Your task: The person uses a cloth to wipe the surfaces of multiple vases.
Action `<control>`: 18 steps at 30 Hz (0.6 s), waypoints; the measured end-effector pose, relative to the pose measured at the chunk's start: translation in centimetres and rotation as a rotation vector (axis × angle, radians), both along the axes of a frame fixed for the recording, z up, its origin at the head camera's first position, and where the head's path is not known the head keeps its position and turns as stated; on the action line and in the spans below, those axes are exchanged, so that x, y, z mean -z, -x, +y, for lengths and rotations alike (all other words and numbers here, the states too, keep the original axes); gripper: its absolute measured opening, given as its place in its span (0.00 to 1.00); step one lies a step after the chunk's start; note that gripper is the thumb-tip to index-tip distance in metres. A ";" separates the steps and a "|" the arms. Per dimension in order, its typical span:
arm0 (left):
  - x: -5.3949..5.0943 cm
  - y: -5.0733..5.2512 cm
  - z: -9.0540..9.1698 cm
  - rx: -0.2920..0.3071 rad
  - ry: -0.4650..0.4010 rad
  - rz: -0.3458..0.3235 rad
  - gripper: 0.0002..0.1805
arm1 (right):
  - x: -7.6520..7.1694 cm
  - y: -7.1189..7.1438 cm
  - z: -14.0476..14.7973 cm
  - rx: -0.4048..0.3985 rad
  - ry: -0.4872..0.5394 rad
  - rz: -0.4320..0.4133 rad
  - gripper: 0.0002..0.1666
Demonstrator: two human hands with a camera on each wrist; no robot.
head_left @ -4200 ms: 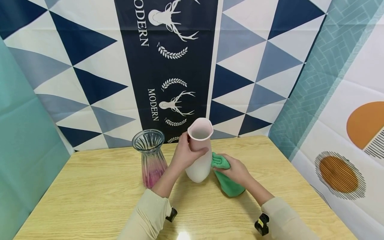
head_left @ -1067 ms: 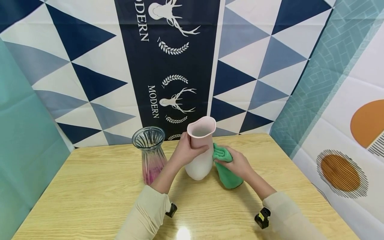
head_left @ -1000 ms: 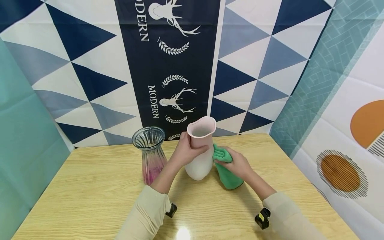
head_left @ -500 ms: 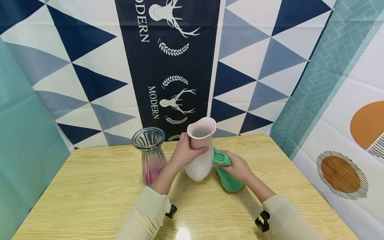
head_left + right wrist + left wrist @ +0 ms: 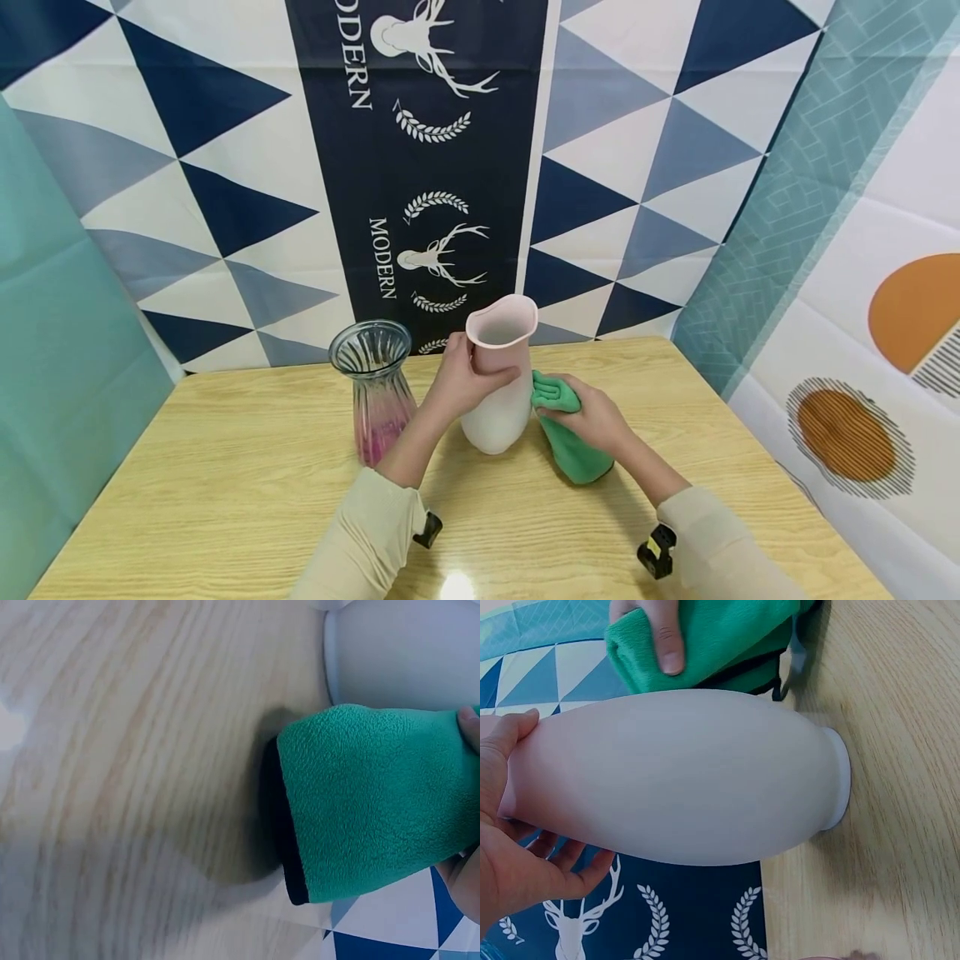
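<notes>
A pink-to-white vase (image 5: 497, 410) with a wavy rim stands on the wooden table in the head view. My left hand (image 5: 463, 379) grips it around the neck, thumb on the near side. In the left wrist view the vase (image 5: 697, 776) lies across the picture, its foot ring toward the table. My right hand (image 5: 590, 412) holds a folded green cloth (image 5: 573, 450) beside the vase's right side, and the lower part of the cloth hangs down. The right wrist view shows the fuzzy cloth (image 5: 375, 799) with a dark edge, close to the vase's base.
A ribbed glass vase (image 5: 378, 400), blue-grey above and pink below, stands left of my left forearm. The wooden table (image 5: 225, 500) reaches back to a patterned wall covering (image 5: 435, 167). More hangings enclose the left and right sides.
Since about a second ago the right hand and cloth have slid slightly down along the vase's side. The left hand keeps its grip on the neck; the glass vase stays put.
</notes>
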State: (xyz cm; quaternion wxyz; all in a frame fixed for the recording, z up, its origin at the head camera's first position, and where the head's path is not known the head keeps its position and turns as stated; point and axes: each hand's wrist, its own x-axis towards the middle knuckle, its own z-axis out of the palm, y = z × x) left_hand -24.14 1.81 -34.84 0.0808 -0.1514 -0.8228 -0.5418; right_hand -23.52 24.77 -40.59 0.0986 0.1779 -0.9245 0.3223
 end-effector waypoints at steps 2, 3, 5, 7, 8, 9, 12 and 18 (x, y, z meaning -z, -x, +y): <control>0.1 0.0 0.0 -0.001 0.001 -0.005 0.42 | -0.3 0.1 -0.1 -0.007 0.028 0.010 0.33; 0.1 0.0 0.0 -0.002 0.004 -0.006 0.43 | -0.4 0.1 -0.1 -0.011 0.038 0.015 0.33; 0.1 0.0 0.0 -0.001 0.003 -0.004 0.43 | -0.7 0.2 -0.2 -0.021 0.055 0.025 0.32; 0.2 0.0 0.0 0.002 0.001 -0.001 0.43 | -0.9 0.2 -0.2 -0.023 0.070 0.028 0.32; 0.2 0.0 0.0 0.005 -0.003 0.005 0.43 | -1.1 0.2 -0.2 -0.022 0.078 0.025 0.33; 0.2 0.1 0.0 0.006 -0.003 0.011 0.43 | -1.2 0.2 -0.2 -0.018 0.086 0.022 0.33; 0.3 0.2 0.0 0.013 -0.019 0.045 0.43 | -1.8 0.2 -0.2 -0.011 0.120 0.016 0.33; 0.3 0.2 0.1 0.009 -0.035 0.063 0.44 | -3.8 0.3 -0.2 -0.005 0.167 0.053 0.33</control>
